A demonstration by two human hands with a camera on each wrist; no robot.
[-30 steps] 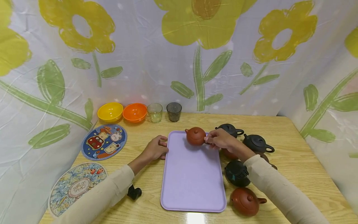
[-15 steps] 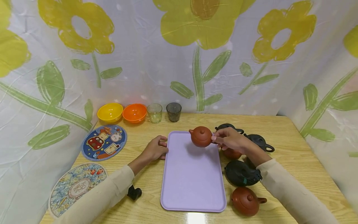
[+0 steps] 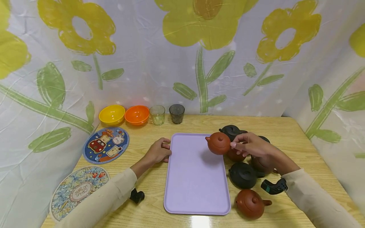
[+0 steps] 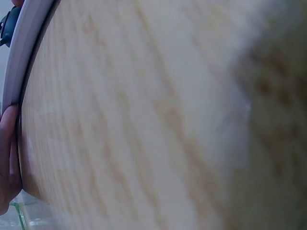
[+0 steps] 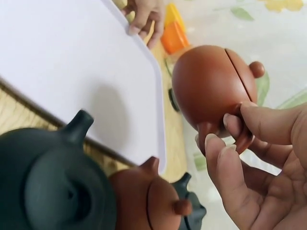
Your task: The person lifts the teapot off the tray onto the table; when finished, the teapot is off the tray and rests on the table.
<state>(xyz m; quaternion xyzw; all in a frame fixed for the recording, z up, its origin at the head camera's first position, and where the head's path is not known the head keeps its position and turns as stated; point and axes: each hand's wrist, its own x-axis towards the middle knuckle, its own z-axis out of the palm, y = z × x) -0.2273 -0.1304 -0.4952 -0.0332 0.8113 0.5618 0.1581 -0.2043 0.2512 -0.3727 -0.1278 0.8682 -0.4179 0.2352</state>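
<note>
My right hand (image 3: 252, 145) pinches the handle of a reddish-brown clay teapot (image 3: 219, 143), thumb against fingers. The teapot hangs upright above the tray's upper right edge, spout pointing left; its shadow falls on the tray. In the right wrist view, the teapot (image 5: 211, 84) and the gripping fingers (image 5: 225, 165) show up close. A pale purple tray (image 3: 196, 180) lies flat on the table. Its left rim is touched by my left hand (image 3: 159, 151), whose fingers are bent loosely. At the left wrist view's edge, a finger (image 4: 8, 120) meets the tray rim (image 4: 21, 52).
Right of the tray stand a black teapot (image 3: 243, 175), a reddish-brown teapot (image 3: 249, 204) and several others, some partly hidden by my right hand. Bowls, yellow (image 3: 112, 115) and orange (image 3: 137, 115), and two glasses (image 3: 176, 114) line the back. Two oval mats (image 3: 106, 145) lie left.
My right hand has lifted the reddish-brown teapot off the tray and carried it right, to the tray's right edge. The left hand stays at the left rim.
</note>
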